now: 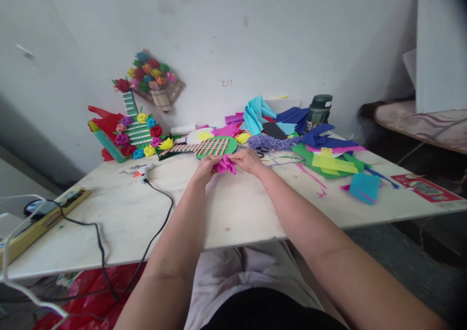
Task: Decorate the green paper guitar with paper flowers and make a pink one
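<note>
Between my two hands, above the white table [251, 208], is a bright pink paper flower [225, 165]. My left hand [207, 168] pinches it from the left side. On the other side, the fingers of my right hand [248, 160] are closed on its upper right edge. Just behind my hands lies a green paper guitar shape [213, 146] with crossed pinkish strips, and a yellow paper flower [167, 144] sits near its narrow end. A pair of dark-handled scissors [260, 153] is partly visible beyond my right hand.
A glue gun [143, 171] with a trailing black cord lies at left, near a power strip [75, 197]. Purple yarn [273, 142], paper scraps [333, 162] and a dark bottle [319, 111] are at right. A flower-decorated guitar [136, 125] leans on the wall.
</note>
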Motion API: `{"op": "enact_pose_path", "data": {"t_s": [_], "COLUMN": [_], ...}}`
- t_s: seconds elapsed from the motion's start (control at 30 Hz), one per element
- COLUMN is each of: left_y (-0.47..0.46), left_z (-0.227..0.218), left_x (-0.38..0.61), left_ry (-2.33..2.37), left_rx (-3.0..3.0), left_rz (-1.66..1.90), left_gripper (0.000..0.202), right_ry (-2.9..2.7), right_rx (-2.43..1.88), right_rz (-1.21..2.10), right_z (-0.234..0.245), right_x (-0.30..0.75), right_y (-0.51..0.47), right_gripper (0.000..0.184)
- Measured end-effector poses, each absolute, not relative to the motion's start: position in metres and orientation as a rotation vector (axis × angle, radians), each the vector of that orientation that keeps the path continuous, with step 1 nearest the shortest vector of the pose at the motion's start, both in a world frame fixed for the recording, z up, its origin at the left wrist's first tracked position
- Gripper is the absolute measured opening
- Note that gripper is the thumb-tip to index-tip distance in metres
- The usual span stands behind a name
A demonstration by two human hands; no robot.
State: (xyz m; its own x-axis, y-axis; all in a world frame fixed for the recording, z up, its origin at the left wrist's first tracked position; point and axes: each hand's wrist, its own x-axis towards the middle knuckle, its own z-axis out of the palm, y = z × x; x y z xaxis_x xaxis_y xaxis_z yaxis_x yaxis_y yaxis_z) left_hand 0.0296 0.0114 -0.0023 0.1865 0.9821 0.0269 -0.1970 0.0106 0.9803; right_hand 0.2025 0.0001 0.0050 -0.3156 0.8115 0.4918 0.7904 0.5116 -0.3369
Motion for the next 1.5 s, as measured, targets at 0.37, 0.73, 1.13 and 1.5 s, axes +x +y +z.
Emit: {"op": "enact_pose_path", "data": {"t_s": [0.37, 0.73, 1.13, 1.5], "left_y": [0.012, 0.013, 0.008, 0.008], "left_z": [-0.001, -0.004, 0.004, 0.000], "left_x": [0.034, 0.033, 0.036, 0.036], "left_ry": [0.966, 0.973, 0.969, 1.001], "left_rx": [1.077, 1.175, 1.273, 1.285], "left_rz": [1.143, 1.144, 1.197, 1.185], "left_gripper": [0.014, 0.029, 0.024, 0.033], "right_ry": [-2.061, -2.060, -2.001, -2.032], "right_rx": [-1.238, -1.297, -1.325, -1.256], "right_rz": [0.265, 0.105, 0.146, 0.264], "right_z": [-0.007, -0.002, -0.007, -0.007], "right_x": [0.206, 0.203, 0.201, 0.203], "right_y": [0.013, 0.007, 0.009, 0.012], "right_gripper": [0.025, 0.025, 0.024, 0.025]}}
